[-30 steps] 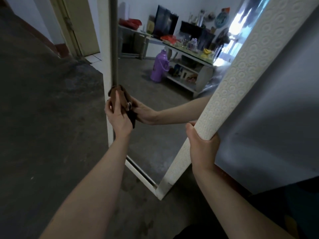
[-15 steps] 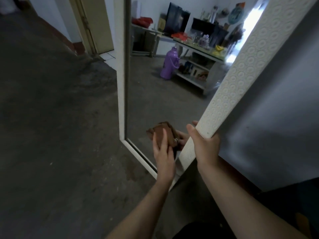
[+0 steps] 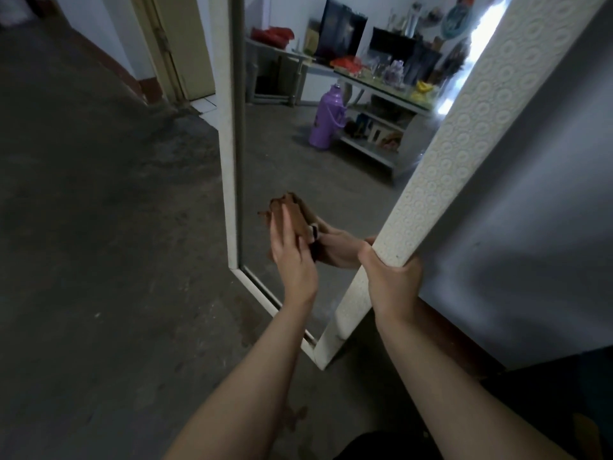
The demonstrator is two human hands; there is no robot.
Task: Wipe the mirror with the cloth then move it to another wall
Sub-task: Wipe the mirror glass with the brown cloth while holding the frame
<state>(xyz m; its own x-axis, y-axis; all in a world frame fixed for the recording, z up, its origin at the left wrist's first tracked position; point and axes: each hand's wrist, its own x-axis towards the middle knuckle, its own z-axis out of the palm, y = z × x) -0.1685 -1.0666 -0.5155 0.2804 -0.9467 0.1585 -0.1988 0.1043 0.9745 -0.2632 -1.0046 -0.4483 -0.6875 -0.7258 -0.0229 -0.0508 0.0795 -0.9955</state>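
A tall mirror with a white patterned frame (image 3: pixel 464 134) stands on the concrete floor and leans against the grey wall on the right. My left hand (image 3: pixel 292 257) presses a brown cloth (image 3: pixel 288 207) flat against the lower glass with straight fingers. My right hand (image 3: pixel 391 277) grips the frame's right edge low down, fingers curled round it. The glass reflects both hands and the room behind me.
Bare concrete floor (image 3: pixel 99 260) spreads out to the left. A yellowish door (image 3: pixel 185 44) and its frame stand at the back left. The grey wall (image 3: pixel 530 227) with a dark red skirting runs along the right. The mirror reflects a cluttered table and a purple flask.
My left hand swept the cloth from the mirror's left edge down to the lower right, then back up and left toward the middle. My right hand kept its grip on the frame.
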